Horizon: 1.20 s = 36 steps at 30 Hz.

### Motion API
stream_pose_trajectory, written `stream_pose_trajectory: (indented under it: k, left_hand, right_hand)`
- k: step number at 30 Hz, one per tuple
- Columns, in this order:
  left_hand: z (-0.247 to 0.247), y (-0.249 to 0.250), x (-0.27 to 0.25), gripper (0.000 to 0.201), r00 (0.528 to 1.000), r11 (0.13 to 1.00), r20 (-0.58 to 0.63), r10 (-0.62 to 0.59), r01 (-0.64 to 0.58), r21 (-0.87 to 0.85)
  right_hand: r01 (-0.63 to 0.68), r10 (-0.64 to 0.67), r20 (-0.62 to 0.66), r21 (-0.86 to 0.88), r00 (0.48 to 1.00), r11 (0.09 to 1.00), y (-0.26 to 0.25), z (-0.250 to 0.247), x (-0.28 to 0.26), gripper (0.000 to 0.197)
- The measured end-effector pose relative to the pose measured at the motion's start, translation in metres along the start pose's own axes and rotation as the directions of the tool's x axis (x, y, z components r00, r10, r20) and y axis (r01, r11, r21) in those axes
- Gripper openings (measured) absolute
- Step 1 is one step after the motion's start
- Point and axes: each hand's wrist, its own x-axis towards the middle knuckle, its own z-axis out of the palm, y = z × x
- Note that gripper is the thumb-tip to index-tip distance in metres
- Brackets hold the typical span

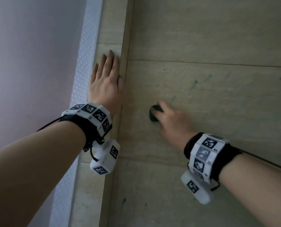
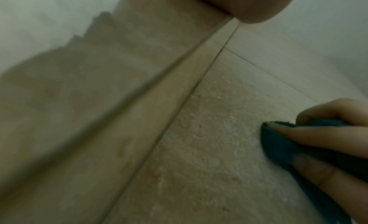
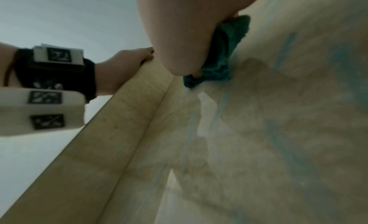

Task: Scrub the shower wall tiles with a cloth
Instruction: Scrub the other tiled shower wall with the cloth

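Note:
Beige shower wall tiles [image 1: 210,38] fill the head view, marked with teal streaks [image 1: 195,82]. My right hand [image 1: 170,118] grips a small dark teal cloth [image 1: 153,114] and presses it against the tile. In the left wrist view the cloth [image 2: 278,147] is bunched under the right hand's fingers [image 2: 318,133]. In the right wrist view the cloth [image 3: 225,57] shows beneath the palm. My left hand [image 1: 107,79] lies flat with straight fingers on the narrow tiled edge [image 1: 110,30] to the left, holding nothing.
A white textured strip [image 1: 85,63] runs down the left side of the tiled edge, with a pale wall [image 1: 30,63] beyond it. Grout lines [image 1: 202,63] cross the tiles. More teal drips [image 1: 123,201] sit lower on the wall.

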Motion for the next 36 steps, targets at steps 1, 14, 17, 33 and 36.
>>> stream_pose_trajectory:
  k: [1,14,17,33,36]
  left_hand:
    - [0.000,0.000,0.000,0.053,1.000,1.000,-0.001,0.003,-0.003,-0.001]
    - [0.009,0.041,0.004,0.059,0.920,0.934,0.175,0.351,-0.331,-0.137]
    - [0.024,0.056,0.014,0.064,0.944,0.966,0.296,0.144,-0.069,-0.248]
    - [0.077,0.050,0.016,0.062,0.987,0.999,0.154,0.041,-0.035,-0.042]
    - [0.076,0.049,0.015,0.062,0.988,0.999,0.146,0.040,-0.036,-0.026]
  right_hand:
    - [0.016,-0.013,0.068,-0.040,0.998,0.999,-0.004,0.005,-0.004,0.043]
    - [0.216,-0.216,-0.034,-0.010,0.976,0.976,0.046,-0.026,-0.042,0.051]
    - [0.149,-0.152,-0.109,-0.032,0.982,0.988,0.066,-0.038,-0.031,0.048]
    - [-0.165,0.212,-0.288,0.181,0.934,0.970,0.117,-0.044,0.003,0.031]
    - [-0.082,0.115,-0.257,0.136,0.960,0.987,0.110,-0.042,0.022,0.033]
